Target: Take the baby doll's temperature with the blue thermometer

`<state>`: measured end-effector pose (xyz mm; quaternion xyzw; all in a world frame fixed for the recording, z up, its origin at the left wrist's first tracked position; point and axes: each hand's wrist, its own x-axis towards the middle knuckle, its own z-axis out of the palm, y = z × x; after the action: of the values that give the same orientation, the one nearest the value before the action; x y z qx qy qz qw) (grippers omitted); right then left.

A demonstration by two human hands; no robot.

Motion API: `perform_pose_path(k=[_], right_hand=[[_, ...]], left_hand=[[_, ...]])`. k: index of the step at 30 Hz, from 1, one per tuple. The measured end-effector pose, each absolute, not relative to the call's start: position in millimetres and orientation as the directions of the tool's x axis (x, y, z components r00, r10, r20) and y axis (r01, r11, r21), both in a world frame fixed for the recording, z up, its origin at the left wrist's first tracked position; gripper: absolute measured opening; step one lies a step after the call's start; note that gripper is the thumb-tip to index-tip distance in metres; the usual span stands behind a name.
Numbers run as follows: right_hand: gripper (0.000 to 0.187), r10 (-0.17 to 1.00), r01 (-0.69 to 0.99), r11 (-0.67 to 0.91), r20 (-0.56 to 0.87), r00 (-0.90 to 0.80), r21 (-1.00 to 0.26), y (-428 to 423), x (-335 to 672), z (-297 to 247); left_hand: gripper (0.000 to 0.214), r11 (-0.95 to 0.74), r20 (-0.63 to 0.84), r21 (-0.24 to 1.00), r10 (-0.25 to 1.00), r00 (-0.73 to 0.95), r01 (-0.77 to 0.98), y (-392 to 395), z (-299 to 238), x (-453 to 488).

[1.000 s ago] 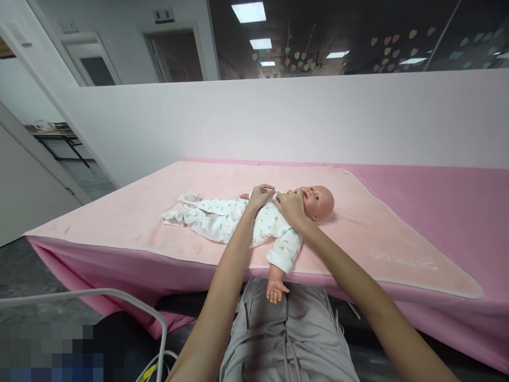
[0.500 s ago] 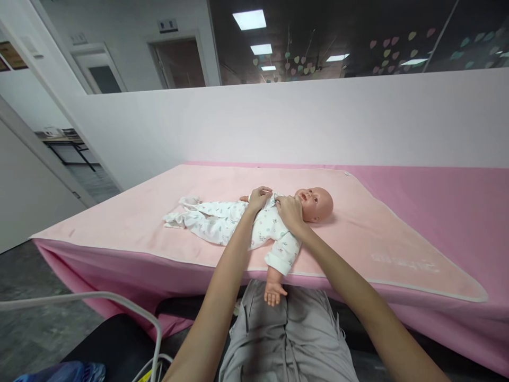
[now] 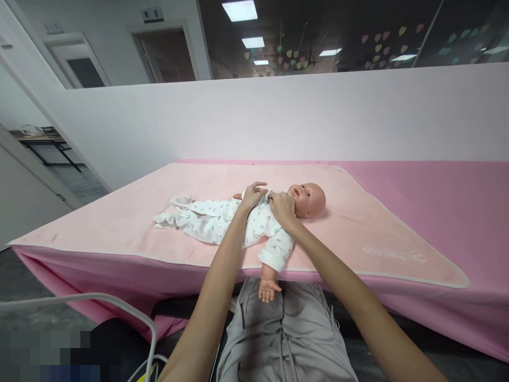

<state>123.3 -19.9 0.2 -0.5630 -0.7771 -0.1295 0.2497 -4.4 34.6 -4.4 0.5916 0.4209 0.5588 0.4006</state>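
Note:
A baby doll (image 3: 310, 200) lies on its back, head to the right, in a white patterned baby romper (image 3: 260, 227). On the romper's chest, my left hand (image 3: 253, 196) has its fingertips closed at the front opening, with one finger stretched away from the cloth. Just right of it, below the doll's chin, my right hand (image 3: 281, 208) is curled with its fingers pinching the romper near the collar. My hands hide the cloth edges between the fingertips. The doll's near arm (image 3: 269, 285) hangs over the front edge of the table.
A light pink mat (image 3: 131, 207) lies over a darker pink cloth (image 3: 457, 212) on the table. Behind it rises a white partition (image 3: 318, 116). A pale tube (image 3: 107, 298) curves at the lower left, in front of the table.
The view has shifted slightly, so the whole scene sits a little further left. A finger of my left hand is now more stretched out. Both hands stay at the romper's chest and collar.

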Motion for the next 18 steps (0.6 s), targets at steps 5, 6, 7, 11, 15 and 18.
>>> perform_pose_path(k=[5, 6, 7, 11, 15, 18], right_hand=[[0.024, 0.746, 0.887, 0.403, 0.643, -0.175, -0.226, -21, 129, 1], [0.022, 0.715, 0.861, 0.431, 0.684, -0.143, -0.270, -22, 133, 4], [0.020, 0.680, 0.831, 0.456, 0.728, -0.094, -0.319, -22, 137, 7], [0.018, 0.547, 0.696, 0.473, 0.799, 0.249, -0.540, -21, 160, 22], [0.020, 0.485, 0.554, 0.516, 0.756, 0.440, -0.654, -14, 175, 24], [0.019, 0.463, 0.496, 0.562, 0.748, 0.475, -0.662, -11, 174, 22]], left_hand=[[0.028, -0.338, 0.341, 0.938, 0.940, -0.029, 0.077, 38, -7, -6], [0.027, -0.345, 0.348, 0.936, 0.937, -0.035, 0.071, 38, -6, -6], [0.027, -0.349, 0.352, 0.935, 0.935, -0.039, 0.066, 38, -6, -6], [0.028, -0.372, 0.373, 0.925, 0.928, 0.005, 0.079, 30, 0, -4], [0.033, -0.424, 0.423, 0.905, 0.905, 0.051, 0.017, 21, 6, 1], [0.037, -0.392, 0.396, 0.916, 0.917, 0.036, -0.088, 20, 7, 3]])
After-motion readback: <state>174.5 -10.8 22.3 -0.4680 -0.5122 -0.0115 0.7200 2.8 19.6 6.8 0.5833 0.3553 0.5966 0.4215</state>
